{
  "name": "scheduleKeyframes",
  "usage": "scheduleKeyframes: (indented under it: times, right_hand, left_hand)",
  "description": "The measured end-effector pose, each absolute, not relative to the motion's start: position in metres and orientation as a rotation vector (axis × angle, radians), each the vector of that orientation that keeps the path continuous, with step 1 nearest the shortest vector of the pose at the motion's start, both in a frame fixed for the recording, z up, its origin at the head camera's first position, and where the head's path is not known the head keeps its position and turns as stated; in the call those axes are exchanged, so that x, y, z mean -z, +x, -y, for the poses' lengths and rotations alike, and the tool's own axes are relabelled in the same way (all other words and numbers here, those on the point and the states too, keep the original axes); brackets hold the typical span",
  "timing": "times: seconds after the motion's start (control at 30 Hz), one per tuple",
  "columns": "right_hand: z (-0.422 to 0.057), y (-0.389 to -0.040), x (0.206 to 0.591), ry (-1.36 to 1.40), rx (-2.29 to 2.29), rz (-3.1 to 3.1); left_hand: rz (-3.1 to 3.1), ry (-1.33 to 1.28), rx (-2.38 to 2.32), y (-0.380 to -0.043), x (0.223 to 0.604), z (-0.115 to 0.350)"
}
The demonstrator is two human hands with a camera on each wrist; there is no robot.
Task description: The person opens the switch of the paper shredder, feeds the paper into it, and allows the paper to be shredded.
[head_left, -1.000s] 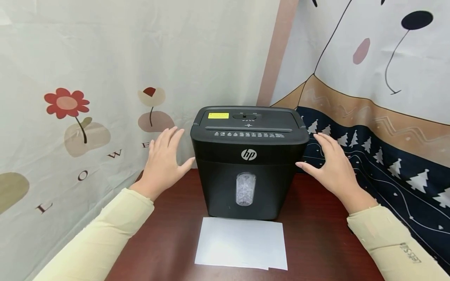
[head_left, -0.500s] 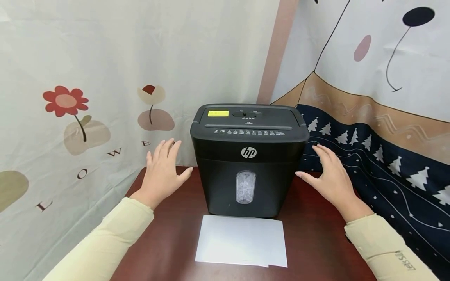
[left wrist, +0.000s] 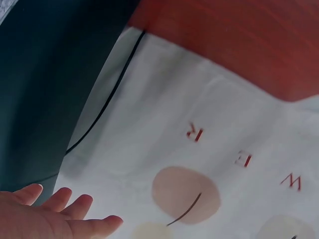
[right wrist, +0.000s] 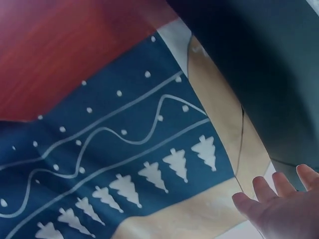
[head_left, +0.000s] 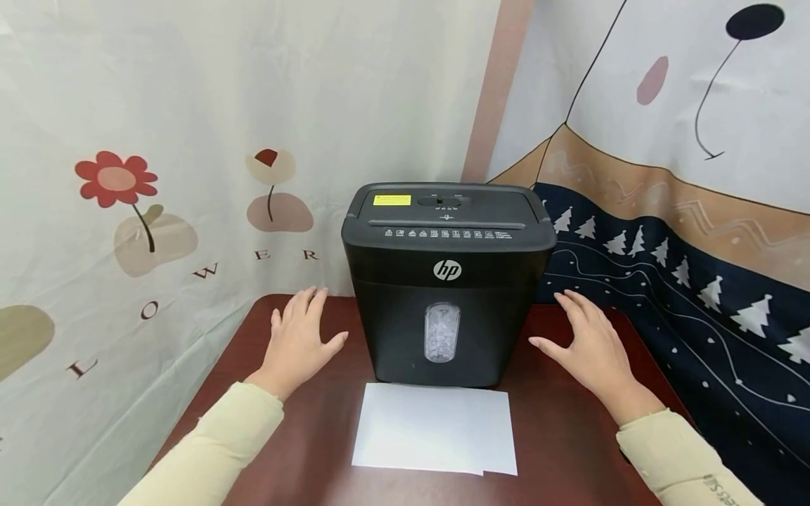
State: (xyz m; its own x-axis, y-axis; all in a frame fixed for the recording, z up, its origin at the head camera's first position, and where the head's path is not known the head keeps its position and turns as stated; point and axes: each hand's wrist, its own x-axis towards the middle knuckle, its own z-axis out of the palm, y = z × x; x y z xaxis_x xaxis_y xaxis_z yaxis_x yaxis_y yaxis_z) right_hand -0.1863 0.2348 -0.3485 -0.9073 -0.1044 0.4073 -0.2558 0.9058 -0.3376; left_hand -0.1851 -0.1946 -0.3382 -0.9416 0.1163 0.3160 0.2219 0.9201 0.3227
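A black HP paper shredder stands upright on the table in the head view, with paper shreds showing behind its small front window. Just in front of its base lie white sheets of paper, slightly offset at the near edge. My left hand is held out on the shredder's left, fingers spread and holding nothing. On the opposite side my right hand mirrors it, thumb toward the machine, also holding nothing. In both wrist views the fingers appear beside the shredder's dark side wall.
The dark red table reaches back to a pale curtain printed with flowers and letters. At the right hangs a navy cloth with white trees. A thin black cord runs behind the shredder in the left wrist view.
Both hands have moved down along the shredder's sides, from near its top to about the height of the window. The shredder and the paper stay in place; the head view has tilted slightly.
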Motion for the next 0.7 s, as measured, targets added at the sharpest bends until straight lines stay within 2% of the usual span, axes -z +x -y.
scheduleKeyframes:
  times: [0.7]
  right_hand:
    - [-0.229,-0.175,0.405,0.147,-0.679,2.796]
  left_hand:
    - [2.906,-0.07,0.792,-0.182,0.4,0.184]
